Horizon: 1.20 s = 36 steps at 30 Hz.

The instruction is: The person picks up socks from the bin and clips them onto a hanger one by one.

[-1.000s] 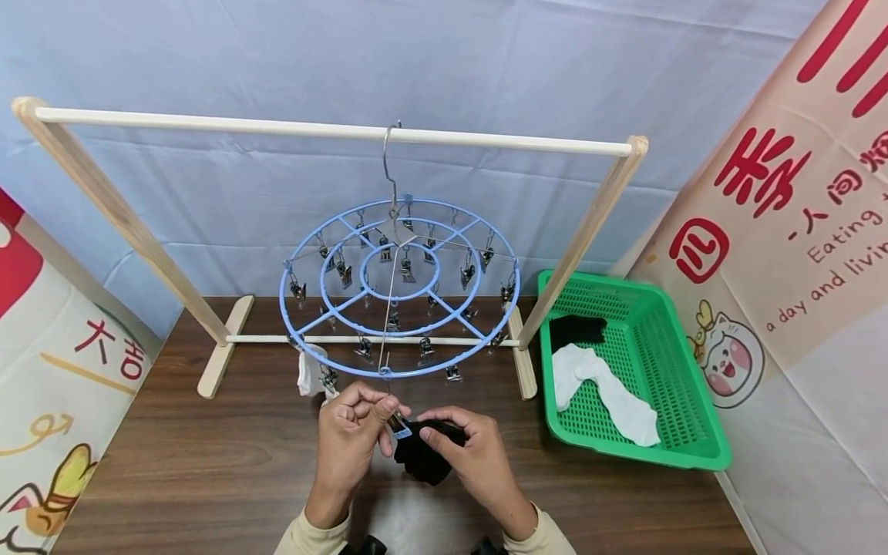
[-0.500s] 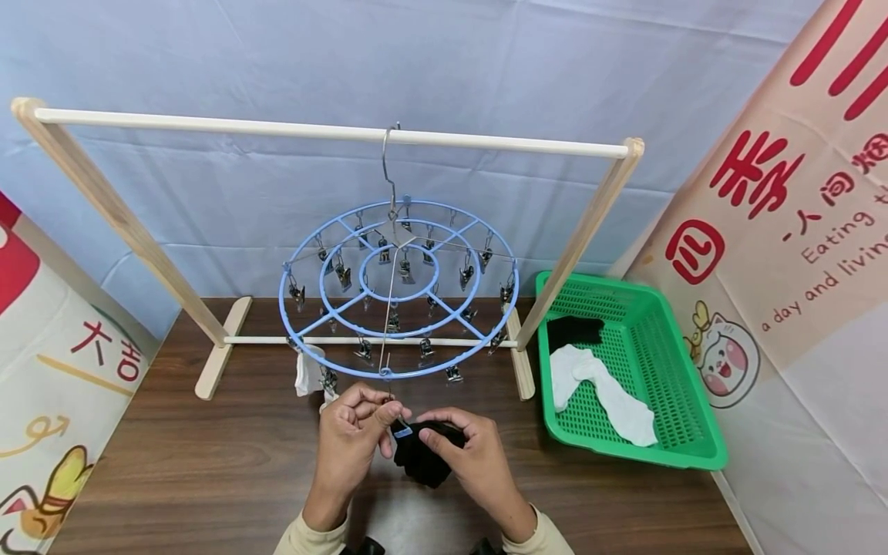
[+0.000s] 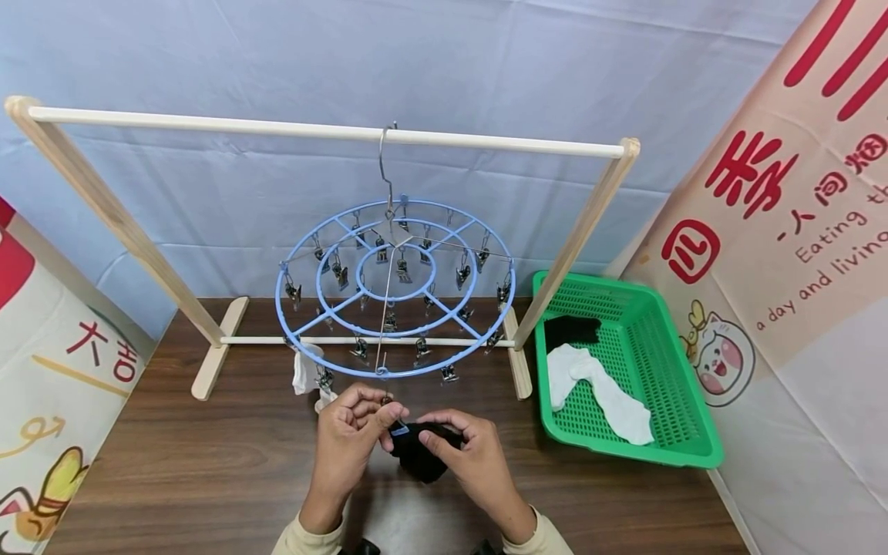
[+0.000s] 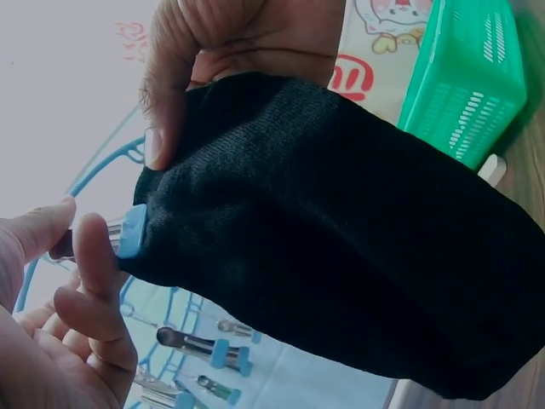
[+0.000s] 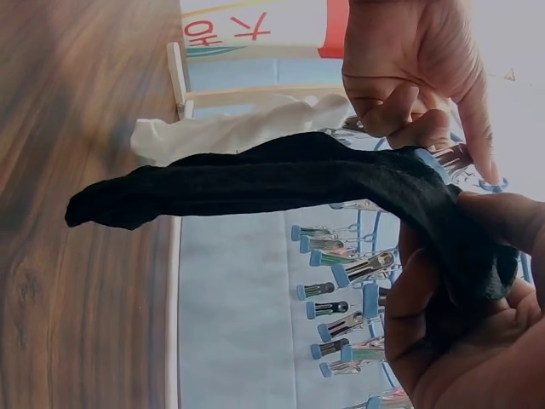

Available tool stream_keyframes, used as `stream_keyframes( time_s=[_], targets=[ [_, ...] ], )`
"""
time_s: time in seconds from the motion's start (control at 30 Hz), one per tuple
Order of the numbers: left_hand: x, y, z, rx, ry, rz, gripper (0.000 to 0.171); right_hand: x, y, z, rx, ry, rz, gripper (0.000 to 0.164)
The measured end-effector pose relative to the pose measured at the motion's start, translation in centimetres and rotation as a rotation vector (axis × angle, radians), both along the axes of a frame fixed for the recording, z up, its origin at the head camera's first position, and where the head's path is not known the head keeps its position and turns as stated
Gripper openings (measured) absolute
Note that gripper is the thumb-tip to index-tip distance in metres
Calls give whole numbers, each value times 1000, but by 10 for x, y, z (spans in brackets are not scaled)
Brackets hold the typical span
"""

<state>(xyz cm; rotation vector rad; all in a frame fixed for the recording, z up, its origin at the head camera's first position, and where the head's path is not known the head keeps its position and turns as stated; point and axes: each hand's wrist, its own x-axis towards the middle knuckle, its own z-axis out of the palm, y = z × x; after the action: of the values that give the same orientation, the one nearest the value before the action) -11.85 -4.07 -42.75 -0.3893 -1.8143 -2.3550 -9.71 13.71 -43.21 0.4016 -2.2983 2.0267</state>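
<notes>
Below the front of the round blue clip hanger (image 3: pixel 395 374), my left hand (image 3: pixel 354 435) pinches a metal clip (image 4: pixel 129 232) with blue tips between thumb and finger. The clip's tips are at the top edge of a black sock (image 3: pixel 423 455). My right hand (image 3: pixel 472 455) holds that edge, thumb on one side and fingers on the other. In the left wrist view the sock's length spreads toward the lower right; in the right wrist view it stretches left. Whether the clip's jaws bite the cloth is hard to tell.
The hanger hooks over a white rod (image 3: pixel 277 129) on a wooden stand. Several other clips dangle from its rings. A white sock (image 3: pixel 305 371) hangs at its front left. To the right stands a green basket (image 3: pixel 662 370) with a white sock (image 3: pixel 610 401) and black cloth (image 3: pixel 572 330).
Both hands stay nearly in place at the sock's edge. The clip's blue tip has turned slightly against the sock. The whole view has shifted a little.
</notes>
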Motion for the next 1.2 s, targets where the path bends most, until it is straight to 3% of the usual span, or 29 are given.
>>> stream_keyframes(
  time_s=[0.3, 0.77, 1.03, 1.2],
  targets=[
    [3, -5, 2, -116, -7, 92, 20, 2, 1, -5, 15, -81, -5, 17],
    [6, -5, 4, -164, 1, 216, 27, 3, 12, -15, 22, -80, 41, 15],
    [9, -8, 7, -204, 4, 262, 24, 0, 29, -9, 45, -68, 20, 14],
    [10, -11, 11, -212, 44, 309, 17, -2, 39, -5, 36, -72, -3, 16]
  ],
)
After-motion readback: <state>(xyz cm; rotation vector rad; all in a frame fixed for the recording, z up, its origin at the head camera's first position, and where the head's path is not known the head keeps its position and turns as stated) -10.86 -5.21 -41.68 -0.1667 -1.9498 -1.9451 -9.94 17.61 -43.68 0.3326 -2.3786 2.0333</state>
